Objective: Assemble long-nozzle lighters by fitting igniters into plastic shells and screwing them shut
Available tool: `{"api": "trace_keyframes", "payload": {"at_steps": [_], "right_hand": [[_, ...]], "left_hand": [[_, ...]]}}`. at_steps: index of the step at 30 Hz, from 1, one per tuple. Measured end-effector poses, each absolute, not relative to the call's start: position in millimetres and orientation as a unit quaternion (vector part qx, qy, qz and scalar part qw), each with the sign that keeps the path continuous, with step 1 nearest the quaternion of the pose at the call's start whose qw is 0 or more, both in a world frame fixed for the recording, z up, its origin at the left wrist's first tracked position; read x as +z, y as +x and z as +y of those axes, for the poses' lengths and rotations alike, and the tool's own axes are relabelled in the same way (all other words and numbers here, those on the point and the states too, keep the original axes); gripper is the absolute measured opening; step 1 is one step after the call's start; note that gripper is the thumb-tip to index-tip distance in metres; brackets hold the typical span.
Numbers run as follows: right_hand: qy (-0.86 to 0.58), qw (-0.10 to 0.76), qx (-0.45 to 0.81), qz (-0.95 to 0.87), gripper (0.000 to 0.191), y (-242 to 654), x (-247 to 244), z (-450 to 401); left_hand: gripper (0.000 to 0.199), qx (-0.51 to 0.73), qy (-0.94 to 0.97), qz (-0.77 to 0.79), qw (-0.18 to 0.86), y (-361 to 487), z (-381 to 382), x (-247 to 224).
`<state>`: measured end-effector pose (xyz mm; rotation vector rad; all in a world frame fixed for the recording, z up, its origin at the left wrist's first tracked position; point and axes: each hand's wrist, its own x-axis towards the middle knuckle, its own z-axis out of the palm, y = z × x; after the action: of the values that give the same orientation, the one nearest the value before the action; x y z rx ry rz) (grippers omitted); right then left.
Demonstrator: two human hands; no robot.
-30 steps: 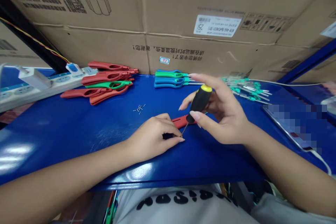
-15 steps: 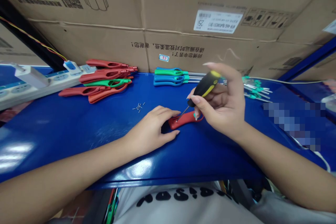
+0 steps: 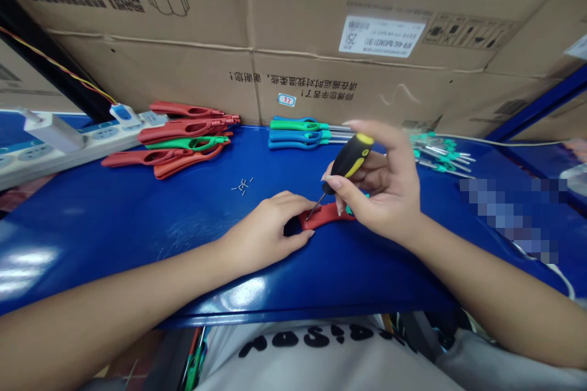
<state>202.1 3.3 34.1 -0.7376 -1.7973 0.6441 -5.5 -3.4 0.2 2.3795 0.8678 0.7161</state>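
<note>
My right hand (image 3: 385, 189) is closed round a black-and-yellow screwdriver (image 3: 351, 156), held tilted. Its shaft runs down to the left, and the tip meets the wide end of a red lighter handle (image 3: 328, 216) lying on the table. Thumb and fingers of my left hand (image 3: 266, 229) grip that same end from either side. At the handle's far end a bit of teal shows, partly hidden behind my right hand. Several small screws (image 3: 243, 186) lie loose beyond my left hand.
Red and green lighter handles (image 3: 183, 128) are heaped at the back left beside a white power strip (image 3: 98, 133). Green and blue lighters (image 3: 293, 139) with metal tubes lie at the back middle. More metal tubes with teal parts (image 3: 443, 153) are at right. A cardboard box (image 3: 293, 12) walls the back.
My right hand and the screwdriver have shifted slightly left and down. The red lighter handle has moved a little to the right, and the screwdriver tip stays at its wide end.
</note>
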Motion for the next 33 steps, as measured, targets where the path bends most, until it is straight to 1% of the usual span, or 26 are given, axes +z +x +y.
{"api": "trace_keyframes", "payload": {"at_steps": [5, 11, 15, 18, 21, 23, 25, 27, 29, 32, 33], "right_hand": [[-0.285, 0.527, 0.270, -0.754, 0.057, 202, 34, 2], [-0.258, 0.496, 0.250, -0.790, 0.067, 204, 34, 2], [-0.258, 0.466, 0.263, -0.805, 0.063, 206, 39, -1], [-0.266, 0.445, 0.279, -0.808, 0.063, 207, 43, -3], [-0.267, 0.450, 0.241, -0.818, 0.063, 207, 43, -3], [-0.267, 0.453, 0.184, -0.831, 0.064, 208, 41, -2], [-0.258, 0.450, 0.117, -0.847, 0.068, 210, 40, 0], [-0.239, 0.444, 0.080, -0.860, 0.072, 211, 40, 2], [-0.232, 0.435, 0.113, -0.863, 0.072, 210, 43, 2], [-0.240, 0.410, 0.223, -0.851, 0.066, 208, 48, 1], [-0.244, 0.406, 0.239, -0.848, 0.064, 207, 48, 0]], "left_hand": [[0.031, 0.260, 0.877, 0.315, 0.254, -5, -4, 1], [0.027, 0.259, 0.880, 0.294, 0.268, -5, -3, 2], [0.024, 0.253, 0.881, 0.292, 0.272, -6, -2, 2], [0.024, 0.251, 0.882, 0.292, 0.273, -7, -2, 1], [0.023, 0.255, 0.882, 0.290, 0.271, -7, -2, 0], [0.024, 0.256, 0.882, 0.287, 0.271, -7, -2, -1], [0.024, 0.258, 0.883, 0.286, 0.269, -6, -2, -1], [0.022, 0.263, 0.884, 0.285, 0.263, -6, -3, 0], [0.020, 0.265, 0.884, 0.286, 0.259, -6, -3, 0], [0.018, 0.261, 0.882, 0.295, 0.261, -6, -4, 2], [0.017, 0.260, 0.881, 0.297, 0.261, -6, -4, 2]]}}
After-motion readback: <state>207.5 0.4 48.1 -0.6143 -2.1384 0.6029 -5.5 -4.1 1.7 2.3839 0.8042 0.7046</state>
